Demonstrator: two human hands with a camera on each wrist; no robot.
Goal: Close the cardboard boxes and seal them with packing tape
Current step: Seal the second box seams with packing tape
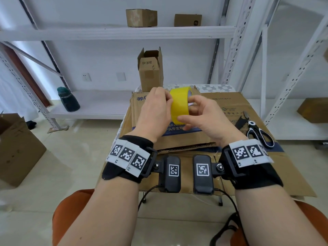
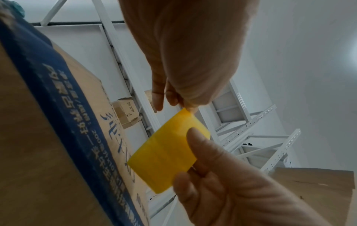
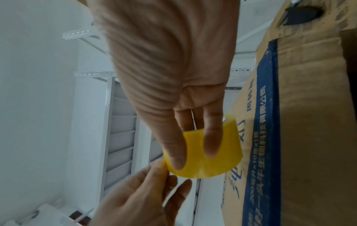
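White metal shelving point(image 1: 124, 31) lines a pale wall; two closed cartons sit on its upper shelf, the right one point(image 1: 187, 20) bearing a small "mi" logo; a dark jar point(image 1: 68, 100) stands on the lower shelf, and an open brown box point(image 1: 16, 148) sits on the floor at left. The tabletop point(image 1: 284, 162) is covered with flattened cardboard, and scissors point(image 1: 258, 133) with black-and-white handles lie on it at the right. At the far edge stands a small box point(image 1: 150, 71), upright, its top flaps open, marked "8# 加硬". Nearer lies a large box point(image 1: 186, 137) with a blue band of Chinese print; in the wrist views "200" and "x10" can be read there, the rest too blurred to make out.

Above the large box both hands hold a yellow tape roll point(image 1: 180, 105). The right hand point(image 1: 206, 116) grips it; the right fingers point(image 3: 211, 142) curl over its outer face, and the thumb point(image 2: 203, 146) presses the other side. The left hand point(image 1: 153, 110) meets the roll's left edge; the left fingers point(image 2: 164, 94) are drawn together at that rim as in a pinch, though whether they have hold of a loose tape end cannot be told. Both wrists wear black bands with square coded markers.
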